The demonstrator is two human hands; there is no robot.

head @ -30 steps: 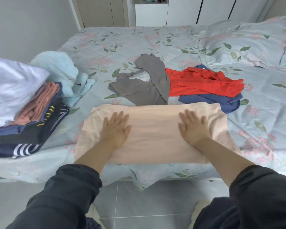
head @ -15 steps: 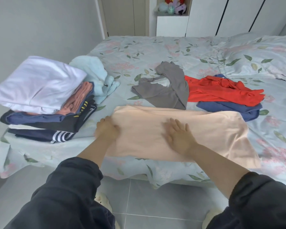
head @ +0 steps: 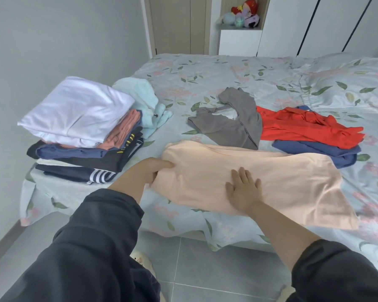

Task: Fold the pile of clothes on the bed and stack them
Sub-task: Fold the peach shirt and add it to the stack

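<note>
The left hand (head: 146, 172) pinches the left end of the peach garment (head: 282, 182), thumb lying on top of the cloth and the other fingers tucked beneath its edge, so that end is bunched and slightly raised. The right hand (head: 243, 191) lies flat on the same garment near its middle, fingers straight and spread, pressing the fabric down and grasping nothing. Both forearms come out of dark sleeves (head: 96, 236). The peach garment stretches as a long folded band across the near edge of the bed (head: 227, 70), running from the left hand past the right hand and out to the right, where its far corner hangs a little over the side. Just beyond it lie the unfolded pieces: a grey garment (head: 231, 127) touching its far edge, then a red garment (head: 297, 127) lying on top of a blue garment (head: 310, 150). To the left of the left hand, near the bed's corner, stands the stack of folded clothes (head: 85, 155), topped by a white piece (head: 74, 110), with a pale blue fluffy garment (head: 144, 99) crumpled against its far side. A pillow (head: 347, 83) sits at the right, and plush toys (head: 244, 14) fill a shelf niche beyond the bed.
</note>
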